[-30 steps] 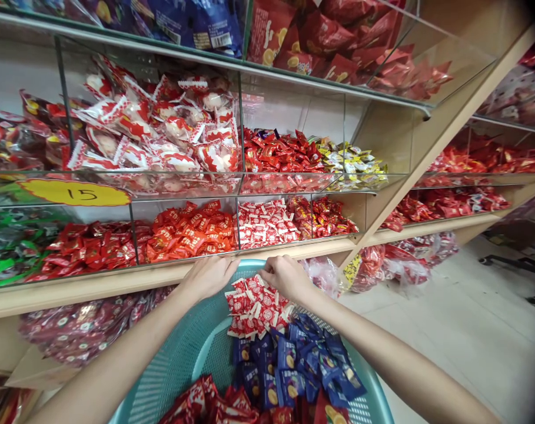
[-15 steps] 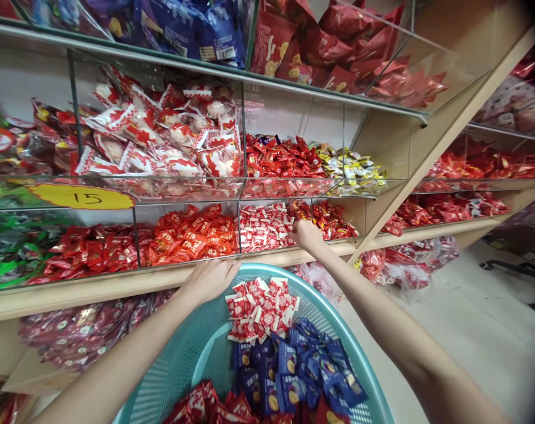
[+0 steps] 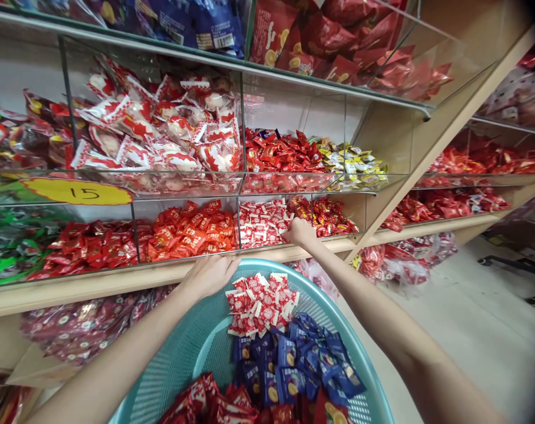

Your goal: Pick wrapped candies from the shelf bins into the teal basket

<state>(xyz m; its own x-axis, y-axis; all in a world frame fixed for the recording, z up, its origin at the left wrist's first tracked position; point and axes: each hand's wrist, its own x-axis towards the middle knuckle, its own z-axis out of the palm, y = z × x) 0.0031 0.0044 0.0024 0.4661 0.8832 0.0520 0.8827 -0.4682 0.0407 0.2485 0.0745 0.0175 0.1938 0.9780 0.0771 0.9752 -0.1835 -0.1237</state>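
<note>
I'm seeing my right hand sitting at the lower shelf, its curled fingertips ending at the right side of the red-and-white packets in their compartment. Grip on that side is looking narrow, fingers bunched; the hand's own back is hiding the tips, so I can't tell whether they're holding a packet. Left hand is lying palm-down at the far left of the blue-green basket's rim, right by the wooden shelf edge; its fingertips are hidden, so I can't tell how firmly that grip is closing on anything. Basket is standing in front of the shelf, tucked up near the wood. Inside it, more red-and-white sachets are piling at the far end, dark blue packets are lying just nearer and to the right, touching them, and shiny red packets are filling the near end, partly out of frame. On the lower shelf, orange-red packets are sitting left of the compartment my right hand is at, and small red candies are lying to its right. A yellow tag reading 15 is hanging above, on the left.
</note>
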